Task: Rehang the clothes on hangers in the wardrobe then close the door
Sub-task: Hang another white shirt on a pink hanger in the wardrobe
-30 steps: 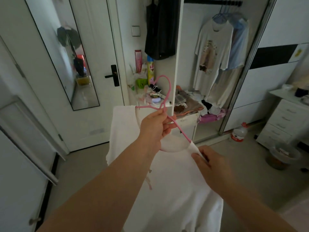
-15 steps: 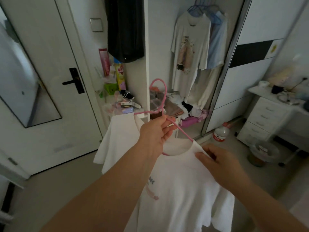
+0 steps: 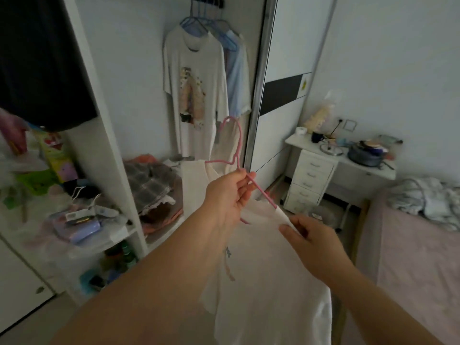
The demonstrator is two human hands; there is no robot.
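A white T-shirt point(image 3: 271, 282) hangs from a pink hanger point(image 3: 237, 145) in front of me. My left hand point(image 3: 227, 195) grips the hanger just below its hook. My right hand point(image 3: 313, 242) pinches the shirt's right shoulder where the hanger arm slips under the cloth. The open wardrobe bay lies ahead, with a dark rail point(image 3: 211, 1) at the top. A printed white T-shirt point(image 3: 196, 90) and a light blue shirt point(image 3: 237, 78) hang there on blue hangers. The sliding door point(image 3: 286, 78) stands open to the right of the bay.
A black garment point(image 3: 42, 63) hangs at upper left above cluttered shelves point(image 3: 82, 220). Folded clothes point(image 3: 151, 188) lie piled on the wardrobe floor shelf. To the right are a white drawer desk point(image 3: 313, 175) with dishes and a bed point(image 3: 420, 245) with crumpled laundry.
The view has swung right and closer to the wardrobe; the room door has left the frame. Both hands keep their hold, carrying the shirt and hanger towards the open bay.
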